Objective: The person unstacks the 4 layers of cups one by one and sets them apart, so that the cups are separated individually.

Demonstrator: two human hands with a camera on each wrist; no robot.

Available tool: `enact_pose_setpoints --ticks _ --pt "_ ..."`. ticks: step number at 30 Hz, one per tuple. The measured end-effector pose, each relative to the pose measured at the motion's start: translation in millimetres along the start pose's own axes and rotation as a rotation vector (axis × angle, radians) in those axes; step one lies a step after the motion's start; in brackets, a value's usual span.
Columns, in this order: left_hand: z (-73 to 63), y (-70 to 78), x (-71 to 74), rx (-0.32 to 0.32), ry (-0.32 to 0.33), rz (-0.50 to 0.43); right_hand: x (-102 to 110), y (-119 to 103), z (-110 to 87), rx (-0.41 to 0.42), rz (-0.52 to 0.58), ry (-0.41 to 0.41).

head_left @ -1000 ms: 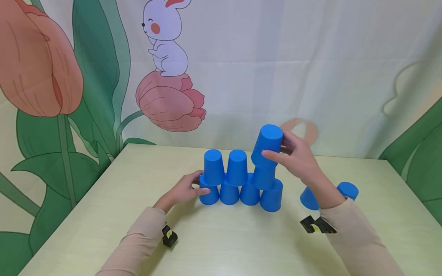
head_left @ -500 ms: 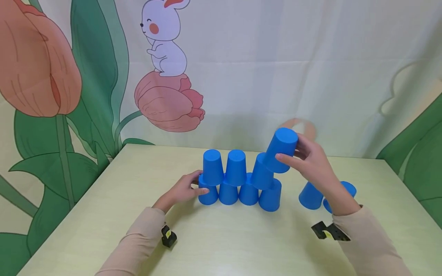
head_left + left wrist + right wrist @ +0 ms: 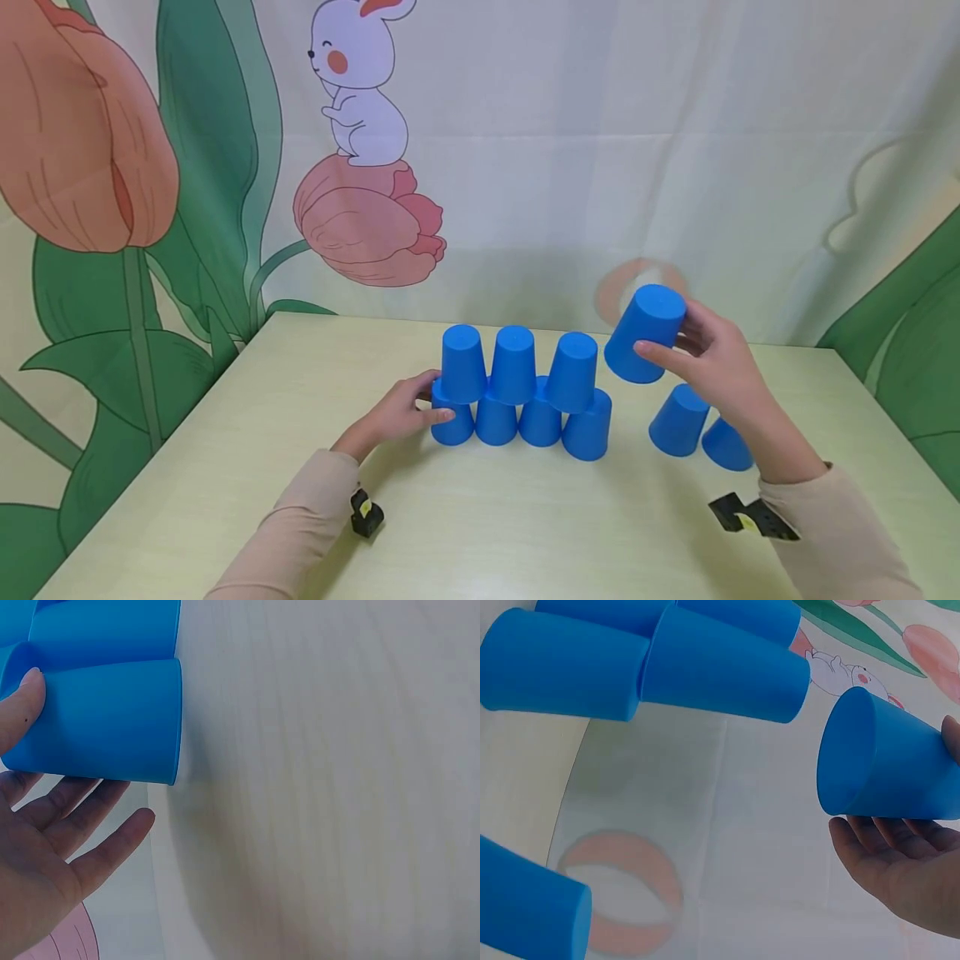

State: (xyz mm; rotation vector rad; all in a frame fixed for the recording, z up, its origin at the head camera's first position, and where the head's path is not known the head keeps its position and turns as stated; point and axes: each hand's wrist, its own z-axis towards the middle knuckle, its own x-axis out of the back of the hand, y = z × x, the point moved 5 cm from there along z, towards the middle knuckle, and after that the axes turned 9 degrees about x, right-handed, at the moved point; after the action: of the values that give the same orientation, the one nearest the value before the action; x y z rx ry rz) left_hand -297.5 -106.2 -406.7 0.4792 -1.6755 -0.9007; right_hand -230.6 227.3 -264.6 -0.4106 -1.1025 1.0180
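Note:
Upside-down blue cups stand in two tiers: a bottom row of several, with three on top. My left hand (image 3: 405, 408) steadies the leftmost bottom cup (image 3: 452, 425), thumb on its near side and fingers behind. The left wrist view shows that thumb (image 3: 30, 697) near the cup's base, with the little finger apart from the cup. In the air right of the stack, my right hand (image 3: 716, 354) grips another blue cup (image 3: 645, 333), tilted with its mouth down-left. Its hollow mouth (image 3: 845, 754) shows in the right wrist view. The top tier's right cup (image 3: 572, 372) is nearest it.
Two more upside-down blue cups, one (image 3: 678, 421) beside the other (image 3: 727, 444), stand on the pale table (image 3: 510, 525) under my right forearm, which partly hides the second. A printed curtain (image 3: 510, 167) hangs behind the table's back edge.
My right hand has carried its cup rightward and slightly down, away from above the top tier's right cup. The left hand and the stacked cups stay in place.

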Motion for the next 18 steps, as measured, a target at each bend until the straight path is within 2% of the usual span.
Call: enact_pose_setpoints --ticks 18 --pt "1.4 -1.8 -0.4 0.010 -0.012 -0.006 27.9 21.2 -20.8 -0.053 -0.063 0.009"
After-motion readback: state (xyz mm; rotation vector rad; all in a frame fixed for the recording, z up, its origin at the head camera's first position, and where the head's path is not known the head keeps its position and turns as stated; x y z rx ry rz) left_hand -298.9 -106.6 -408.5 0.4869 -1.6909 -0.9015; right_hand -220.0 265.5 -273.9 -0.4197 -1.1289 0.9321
